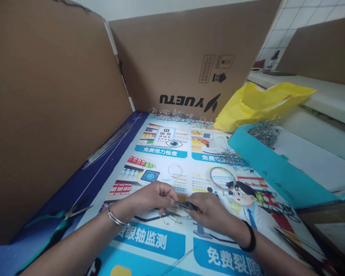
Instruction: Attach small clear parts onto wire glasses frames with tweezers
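My right hand [208, 209] is closed around a pair of dark pliers [186, 206], whose jaws point left. Close to the jaw tips, my left hand [156, 197] pinches a thin wire [175, 215] between thumb and fingers. Whether the jaws grip the wire is too small to tell. Beyond my hands lie a round coil of wire [210, 177] and a thin wire ring [169, 170]. Teal-handled pliers [63, 220] rest open at the left, beside my left forearm. A short wire strand [179, 260] lies on the printed sheet in front.
Cardboard panels [172, 57] stand at the back and left. Straight wires [109, 143] lie along the left panel. On the right are a teal box [278, 180] holding tangled wire [264, 134], a yellow bag [255, 105], black loops [287, 210] and a dark pointed tool [296, 245].
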The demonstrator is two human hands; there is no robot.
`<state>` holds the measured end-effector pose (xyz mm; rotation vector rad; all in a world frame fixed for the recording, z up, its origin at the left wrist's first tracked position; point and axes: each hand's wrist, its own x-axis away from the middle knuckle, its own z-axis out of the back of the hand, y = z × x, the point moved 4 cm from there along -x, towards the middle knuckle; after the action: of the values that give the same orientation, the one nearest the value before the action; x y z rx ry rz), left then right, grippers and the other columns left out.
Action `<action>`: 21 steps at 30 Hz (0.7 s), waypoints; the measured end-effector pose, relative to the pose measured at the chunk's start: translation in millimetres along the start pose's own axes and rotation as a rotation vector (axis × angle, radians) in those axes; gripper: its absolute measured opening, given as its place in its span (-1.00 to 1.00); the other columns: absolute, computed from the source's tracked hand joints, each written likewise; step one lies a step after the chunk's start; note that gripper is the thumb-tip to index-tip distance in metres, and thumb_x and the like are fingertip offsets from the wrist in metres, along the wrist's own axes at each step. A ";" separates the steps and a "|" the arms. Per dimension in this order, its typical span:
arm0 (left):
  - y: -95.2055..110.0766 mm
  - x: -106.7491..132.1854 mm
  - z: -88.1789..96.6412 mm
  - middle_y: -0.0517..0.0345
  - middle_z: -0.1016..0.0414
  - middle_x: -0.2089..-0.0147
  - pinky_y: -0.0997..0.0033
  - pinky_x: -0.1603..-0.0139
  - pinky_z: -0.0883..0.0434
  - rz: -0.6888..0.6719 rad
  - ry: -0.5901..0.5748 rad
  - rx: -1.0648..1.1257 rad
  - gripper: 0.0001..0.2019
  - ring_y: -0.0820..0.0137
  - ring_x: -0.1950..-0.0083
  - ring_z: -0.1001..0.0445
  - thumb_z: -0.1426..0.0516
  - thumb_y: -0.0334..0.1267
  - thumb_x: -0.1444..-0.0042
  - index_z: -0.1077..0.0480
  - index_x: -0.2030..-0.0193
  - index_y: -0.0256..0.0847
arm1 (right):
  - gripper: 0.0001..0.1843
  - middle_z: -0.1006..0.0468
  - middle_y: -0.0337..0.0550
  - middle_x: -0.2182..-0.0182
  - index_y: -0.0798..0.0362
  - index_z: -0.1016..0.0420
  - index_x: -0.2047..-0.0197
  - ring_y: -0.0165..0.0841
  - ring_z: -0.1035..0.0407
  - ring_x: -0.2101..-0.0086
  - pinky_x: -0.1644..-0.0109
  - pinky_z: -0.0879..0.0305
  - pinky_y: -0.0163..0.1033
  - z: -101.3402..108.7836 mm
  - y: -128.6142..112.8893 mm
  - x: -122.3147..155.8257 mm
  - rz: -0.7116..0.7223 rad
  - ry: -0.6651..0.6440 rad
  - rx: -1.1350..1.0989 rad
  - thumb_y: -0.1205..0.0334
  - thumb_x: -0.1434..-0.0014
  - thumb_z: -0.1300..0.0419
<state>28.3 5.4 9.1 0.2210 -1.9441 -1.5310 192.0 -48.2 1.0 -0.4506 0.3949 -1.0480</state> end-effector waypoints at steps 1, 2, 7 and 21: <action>0.1 -0.2 0.6 0.33 -0.31 0.61 0.59 0.54 -0.20 -0.018 0.016 -0.006 -0.91 0.62 0.62 -0.24 -0.18 -0.31 0.03 -0.40 0.38 -0.29 | -0.85 -0.51 -0.23 0.49 0.06 -0.46 0.40 -0.43 -0.35 0.47 0.41 -0.08 -0.38 -0.4 0.7 -0.2 -0.018 0.007 -0.009 0.35 -0.07 -0.06; 0.1 -0.4 1.2 0.33 -0.31 0.62 0.59 0.53 -0.20 -0.034 0.032 -0.015 -0.91 0.62 0.61 -0.25 -0.18 -0.31 0.03 -0.40 0.38 -0.28 | -0.84 -0.50 -0.24 0.50 0.06 -0.46 0.40 -0.44 -0.35 0.48 0.42 -0.08 -0.39 -0.9 1.4 -0.4 -0.034 0.010 -0.018 0.36 -0.06 -0.05; -1.4 -1.1 2.6 0.35 -0.31 0.62 0.58 0.52 -0.19 -0.047 0.066 -0.027 -0.92 0.61 0.61 -0.26 -0.17 -0.31 0.03 -0.36 0.39 -0.27 | -0.85 -0.50 -0.26 0.51 0.04 -0.47 0.41 -0.44 -0.34 0.48 0.41 -0.08 -0.39 -0.9 2.2 -3.3 -0.070 0.033 -0.048 0.34 -0.06 -0.07; -4.3 -1.1 2.5 0.30 -0.35 0.59 0.54 0.46 -0.26 -0.047 0.049 0.056 -0.80 0.57 0.57 -0.33 -0.21 -0.19 0.01 -0.36 0.36 -0.29 | -0.78 -0.38 -0.31 0.56 0.06 -0.34 0.50 -0.49 -0.25 0.53 0.47 0.01 -0.41 4.3 1.0 -2.2 -0.102 0.007 -0.161 0.18 -0.15 -0.07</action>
<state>26.6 6.7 4.5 0.3281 -1.9574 -1.4882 194.0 -45.1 4.2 -0.6170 0.4682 -1.1215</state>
